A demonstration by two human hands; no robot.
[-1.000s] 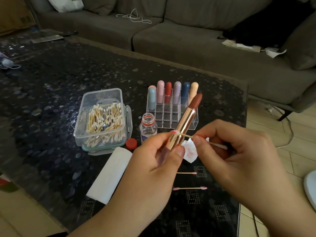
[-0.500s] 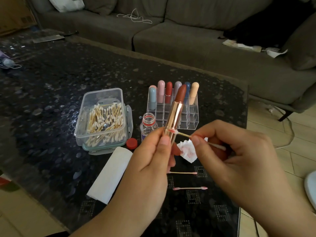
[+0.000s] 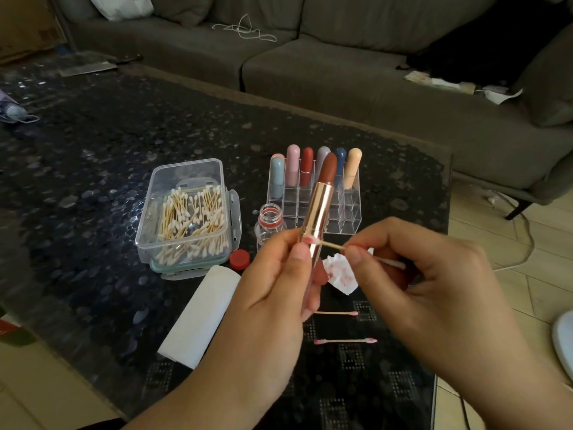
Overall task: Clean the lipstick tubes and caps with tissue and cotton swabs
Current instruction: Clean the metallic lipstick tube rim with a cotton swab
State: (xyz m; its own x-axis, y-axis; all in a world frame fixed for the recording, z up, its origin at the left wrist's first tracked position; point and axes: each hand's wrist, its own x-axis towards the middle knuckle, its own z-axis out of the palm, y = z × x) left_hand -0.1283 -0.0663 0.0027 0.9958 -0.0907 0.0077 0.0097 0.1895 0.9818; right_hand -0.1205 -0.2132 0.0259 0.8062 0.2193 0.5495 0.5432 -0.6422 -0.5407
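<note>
- Left hand [image 3: 273, 293]: our fingers [image 3: 300, 254] grip the gold lipstick tube [image 3: 317, 212] near its base, bullet up.
- Right hand [image 3: 434, 274]: our fingers [image 3: 356, 252] pinch a cotton swab [image 3: 333, 245], its tip touching the tube's lower rim just above the left thumb.
- Step, as we judge it: keep the tube steady, work the swab tip lightly round the rim, stay off the bullet.
- On the bench [image 3: 93, 169] below the fingers: stained tissue [image 3: 339, 273], two used swabs [image 3: 345, 340].
</note>
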